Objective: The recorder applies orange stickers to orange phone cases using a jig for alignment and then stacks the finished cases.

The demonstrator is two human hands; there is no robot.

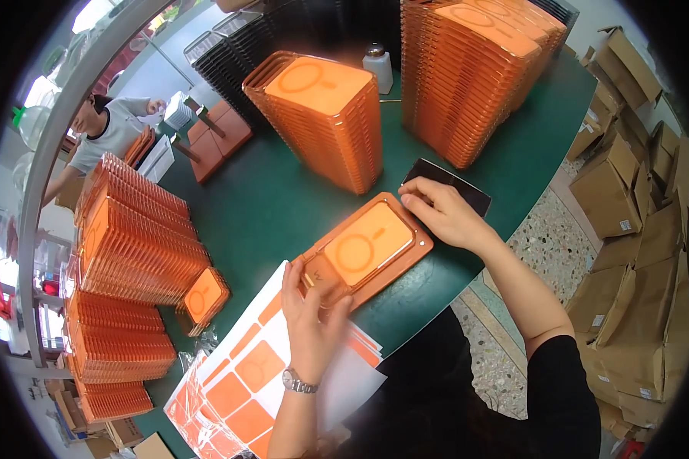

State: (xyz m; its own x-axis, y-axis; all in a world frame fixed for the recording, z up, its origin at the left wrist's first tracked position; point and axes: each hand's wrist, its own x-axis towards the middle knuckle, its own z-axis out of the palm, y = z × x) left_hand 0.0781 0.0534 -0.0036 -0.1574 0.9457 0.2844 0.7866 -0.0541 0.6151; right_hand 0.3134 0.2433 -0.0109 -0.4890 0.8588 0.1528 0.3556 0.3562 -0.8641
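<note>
An orange-brown board lies tilted on the green table. In it sits an orange rectangular panel with a ring and short bar printed on it, like those in the stacked translucent cases. My left hand is at the board's lower left end, fingers apart, its thumb side blurred. My right hand is curled at the upper right end, thumb and fingertips close together; anything between them is too small to make out. Under my left wrist are white sheets with orange stickers. A dark flat panel lies beyond my right hand.
Tall stacks of orange phone cases stand at the back, with more stacks on the left and a loose case. A white bottle stands between back stacks. A co-worker sits far left. Cardboard boxes crowd the right.
</note>
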